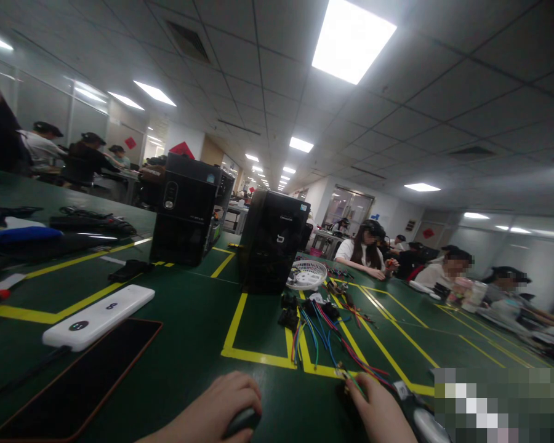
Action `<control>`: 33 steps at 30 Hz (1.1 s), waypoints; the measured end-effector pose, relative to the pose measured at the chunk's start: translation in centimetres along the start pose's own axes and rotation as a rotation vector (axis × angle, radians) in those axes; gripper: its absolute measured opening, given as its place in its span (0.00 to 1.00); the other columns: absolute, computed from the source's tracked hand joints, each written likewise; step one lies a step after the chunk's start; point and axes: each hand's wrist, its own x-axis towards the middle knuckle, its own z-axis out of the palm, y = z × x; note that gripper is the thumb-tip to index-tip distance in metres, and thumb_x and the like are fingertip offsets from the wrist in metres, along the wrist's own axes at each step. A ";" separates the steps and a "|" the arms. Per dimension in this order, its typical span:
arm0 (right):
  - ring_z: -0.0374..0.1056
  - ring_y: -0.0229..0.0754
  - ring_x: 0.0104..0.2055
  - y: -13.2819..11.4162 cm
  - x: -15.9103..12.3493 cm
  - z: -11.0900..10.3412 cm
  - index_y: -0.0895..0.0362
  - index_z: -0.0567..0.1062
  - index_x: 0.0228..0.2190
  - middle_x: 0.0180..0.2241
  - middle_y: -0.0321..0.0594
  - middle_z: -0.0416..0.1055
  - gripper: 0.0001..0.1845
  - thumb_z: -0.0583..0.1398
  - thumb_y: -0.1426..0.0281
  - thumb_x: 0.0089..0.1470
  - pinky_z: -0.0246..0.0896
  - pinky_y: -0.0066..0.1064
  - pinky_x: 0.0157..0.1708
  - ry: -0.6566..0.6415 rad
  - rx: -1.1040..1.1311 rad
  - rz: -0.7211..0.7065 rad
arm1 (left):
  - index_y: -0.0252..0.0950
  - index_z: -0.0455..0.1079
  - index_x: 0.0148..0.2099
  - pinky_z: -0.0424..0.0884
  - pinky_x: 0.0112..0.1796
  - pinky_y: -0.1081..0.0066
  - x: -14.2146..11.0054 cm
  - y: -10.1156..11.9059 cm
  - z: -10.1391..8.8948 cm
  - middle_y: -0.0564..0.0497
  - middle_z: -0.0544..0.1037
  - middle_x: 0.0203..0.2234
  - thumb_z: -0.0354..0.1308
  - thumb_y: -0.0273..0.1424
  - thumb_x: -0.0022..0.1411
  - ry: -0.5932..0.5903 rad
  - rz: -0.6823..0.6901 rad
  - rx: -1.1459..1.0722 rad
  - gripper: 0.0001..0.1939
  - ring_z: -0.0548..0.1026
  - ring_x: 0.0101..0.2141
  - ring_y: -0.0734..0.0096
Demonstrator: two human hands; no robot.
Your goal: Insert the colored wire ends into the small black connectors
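Note:
My left hand (228,403) is closed at the lower middle of the view, its fingers curled round a dark rounded object (244,421). Most of that object is hidden, so its kind does not show. To the right, my right hand (379,407) is closed with a green wire (357,386) at its thumb and fingertips. Small metal ends show beside the thumb, and something dark lies under the fingers. Just beyond the right hand spreads a bundle of coloured wires (321,326) in red, blue and green, with black connectors (289,312) at its far end.
Two black computer towers (184,215) (274,240) stand upright on the green table. Beside the nearer one is a white basket (311,275). A white power strip (99,317) and a phone (80,381) lie at left. Yellow tape marks the tabletop. Several people sit farther off.

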 end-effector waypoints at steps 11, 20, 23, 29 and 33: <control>0.73 0.45 0.41 -0.1 0.2 0.1 0.57 0.68 0.37 0.39 0.49 0.76 0.14 0.43 0.74 0.63 0.57 0.29 0.36 0.072 -0.058 -0.004 | 0.43 0.71 0.46 0.62 0.51 0.65 -0.1 -0.5 0.3 0.53 0.72 0.48 0.61 0.22 0.56 0.013 0.001 -0.009 0.16 0.68 0.49 0.61; 0.71 0.48 0.47 0.9 0.4 -0.2 0.60 0.68 0.43 0.43 0.52 0.75 0.15 0.46 0.67 0.63 0.59 0.32 0.42 0.089 -0.030 -0.010 | 0.44 0.71 0.44 0.60 0.51 0.66 -0.4 0.1 0.3 0.54 0.72 0.47 0.60 0.21 0.55 0.039 -0.019 -0.035 0.16 0.67 0.49 0.62; 0.70 0.48 0.49 1.4 0.7 -0.3 0.63 0.69 0.46 0.46 0.53 0.74 0.17 0.47 0.68 0.62 0.59 0.32 0.45 0.093 -0.033 -0.002 | 0.45 0.71 0.45 0.61 0.51 0.65 -0.3 0.1 0.2 0.54 0.71 0.47 0.60 0.22 0.56 0.026 -0.015 -0.039 0.16 0.67 0.49 0.61; 0.71 0.49 0.47 2.4 1.2 -1.2 0.64 0.72 0.44 0.45 0.53 0.75 0.17 0.48 0.72 0.59 0.60 0.34 0.45 0.111 -0.066 0.046 | 0.45 0.71 0.45 0.60 0.51 0.64 -0.3 0.2 0.1 0.54 0.72 0.48 0.60 0.23 0.56 0.027 -0.007 -0.026 0.16 0.67 0.49 0.60; 0.73 0.51 0.41 3.0 1.2 -2.3 0.58 0.75 0.35 0.38 0.51 0.77 0.15 0.49 0.71 0.57 0.63 0.34 0.38 0.125 -0.078 0.071 | 0.43 0.71 0.46 0.61 0.51 0.65 -0.3 0.1 0.2 0.53 0.71 0.48 0.61 0.22 0.56 0.013 -0.011 -0.017 0.17 0.67 0.49 0.61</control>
